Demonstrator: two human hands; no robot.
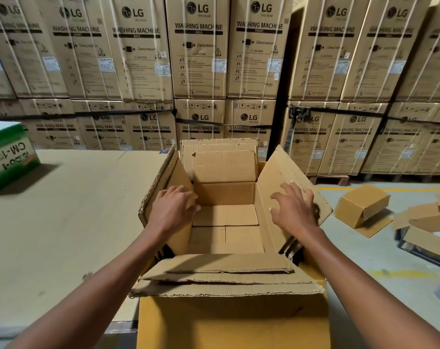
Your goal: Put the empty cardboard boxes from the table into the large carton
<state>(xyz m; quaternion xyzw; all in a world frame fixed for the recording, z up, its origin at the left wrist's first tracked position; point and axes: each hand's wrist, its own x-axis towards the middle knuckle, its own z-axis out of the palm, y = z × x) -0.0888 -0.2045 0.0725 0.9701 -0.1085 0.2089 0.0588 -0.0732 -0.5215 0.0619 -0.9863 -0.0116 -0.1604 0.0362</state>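
Note:
The large carton [234, 321] stands in front of me at the table's right edge, its top open. An empty brown cardboard box [225, 215] sits inside it, open upward with its flaps spread, so I see its bare bottom. My left hand [173, 210] lies over the box's left flap [163, 182], fingers curled round its inner edge. My right hand [294, 210] is on or just over the right flap [279, 172], fingers spread and holding nothing. The near flaps [226, 275] fold toward me.
The table [63, 210] is covered with cardboard and carries a green-and-white box [10, 157] at its far left. On the floor to the right lie a small brown box [362, 205] and loose cardboard pieces [425, 220]. Stacked washing machine cartons [198, 59] wall off the back.

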